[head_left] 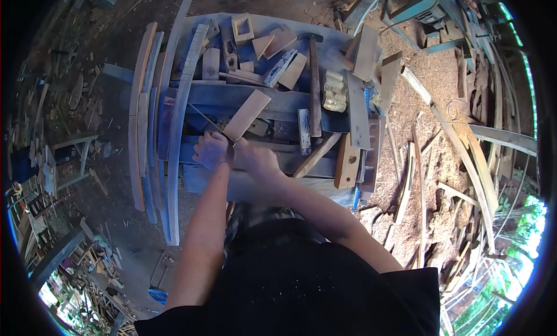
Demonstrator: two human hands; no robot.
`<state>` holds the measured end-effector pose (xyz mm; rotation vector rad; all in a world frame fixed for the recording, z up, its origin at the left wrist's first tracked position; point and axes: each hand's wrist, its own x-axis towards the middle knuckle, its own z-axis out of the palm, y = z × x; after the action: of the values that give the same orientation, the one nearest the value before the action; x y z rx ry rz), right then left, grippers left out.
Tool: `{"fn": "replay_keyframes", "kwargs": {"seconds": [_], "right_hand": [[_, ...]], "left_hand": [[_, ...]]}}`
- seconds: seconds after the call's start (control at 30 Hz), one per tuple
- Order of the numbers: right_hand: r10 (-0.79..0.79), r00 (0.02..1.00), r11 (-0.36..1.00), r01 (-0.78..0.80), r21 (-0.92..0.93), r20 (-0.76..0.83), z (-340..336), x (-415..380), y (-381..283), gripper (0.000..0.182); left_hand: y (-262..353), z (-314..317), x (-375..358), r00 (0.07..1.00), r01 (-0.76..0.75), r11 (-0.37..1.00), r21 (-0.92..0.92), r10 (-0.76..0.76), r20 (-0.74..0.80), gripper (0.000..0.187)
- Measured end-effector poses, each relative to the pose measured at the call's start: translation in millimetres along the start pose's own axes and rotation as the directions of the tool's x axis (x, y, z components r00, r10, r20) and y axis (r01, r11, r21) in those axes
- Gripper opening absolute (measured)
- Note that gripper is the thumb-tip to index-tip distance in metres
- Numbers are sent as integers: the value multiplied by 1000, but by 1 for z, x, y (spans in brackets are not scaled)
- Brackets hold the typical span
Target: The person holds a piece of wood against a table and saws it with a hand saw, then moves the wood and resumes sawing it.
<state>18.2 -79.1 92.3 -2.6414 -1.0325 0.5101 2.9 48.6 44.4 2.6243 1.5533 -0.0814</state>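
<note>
A pale rectangular wood block slants up and to the right, its lower end beside both hands. My left hand is closed, knuckles up, at the near left of the block. From that hand a thin rod-like tool runs up and to the left. My right hand is closed just below the block's lower end, close to my left hand. A small yellowish piece shows between the hands, too small to make out. What my right fingers hold is hidden.
A long-handled hammer lies right of the block on the workbench. Wood offcuts are strewn at its far side. Long curved strips stand at the left. Sawdust covers the ground at the right.
</note>
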Motion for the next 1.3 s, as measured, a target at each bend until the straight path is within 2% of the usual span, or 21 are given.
{"fn": "replay_keyframes", "kwargs": {"seconds": [0.1,0.23,0.3,0.4,0.47,0.53,0.6,0.63,0.67,0.7,0.77,0.8,0.87,0.97,1.03,1.1,1.23,1.3], "right_hand": [[33,998,998,-36,53,56,-17,-36,12,20],[80,987,996,-83,14,141,-14,-48,15,20],[50,994,996,-57,71,97,1,-14,9,20],[45,993,999,-47,19,109,2,-4,4,25],[-3,1000,997,1,83,24,-9,-33,14,31],[12,991,1000,-13,10,131,-16,-59,21,35],[64,988,995,-52,-85,142,-12,-54,17,25],[33,994,997,-25,-75,101,1,-38,18,19],[14,998,998,-10,-66,59,12,-20,16,14],[8,999,999,-6,-35,47,11,-1,7,13],[-24,999,999,23,23,38,13,3,7,17],[-39,999,999,38,21,27,4,-6,4,17],[59,979,998,-62,10,197,-29,-30,-1,18],[126,973,992,-122,-34,192,-17,-51,13,20],[23,998,998,-26,52,57,-5,-25,13,21],[-8,999,999,5,51,53,14,10,6,21],[24,1000,997,-25,71,20,22,-7,18,20],[20,999,997,-18,70,-30,29,-51,38,20]], "left_hand": [[1,-2,0,999,26,998,-49,-24,33,33],[0,-2,-2,999,22,997,-80,-19,32,33],[1,-4,1,998,16,996,-82,-11,69,31],[1,-4,0,998,15,997,-76,-11,57,30],[-3,3,1,999,-12,997,-74,15,40,30],[-3,-7,-1,998,-42,994,-97,45,39,30],[-5,-18,-3,992,-58,988,-144,74,103,27],[-5,1,-4,999,-42,994,-98,42,-4,26],[-5,-2,-3,1000,-20,992,-127,18,-13,26],[-4,-3,-2,1000,-11,986,-163,8,-18,26],[-3,8,-3,987,-14,984,-175,-15,-162,27],[-5,5,-2,984,-8,984,-180,-25,-178,27],[-2,0,-4,993,-10,980,-199,-14,-120,27],[-2,-8,-6,994,-28,980,-197,7,-108,27],[-2,-6,-4,998,-15,985,-171,4,-63,27],[-1,-4,-2,1000,-7,982,-190,2,-29,27],[-1,-9,-4,1000,4,977,-213,-9,-21,27],[-2,-13,-5,1000,12,968,-251,-13,-1,27]]}}
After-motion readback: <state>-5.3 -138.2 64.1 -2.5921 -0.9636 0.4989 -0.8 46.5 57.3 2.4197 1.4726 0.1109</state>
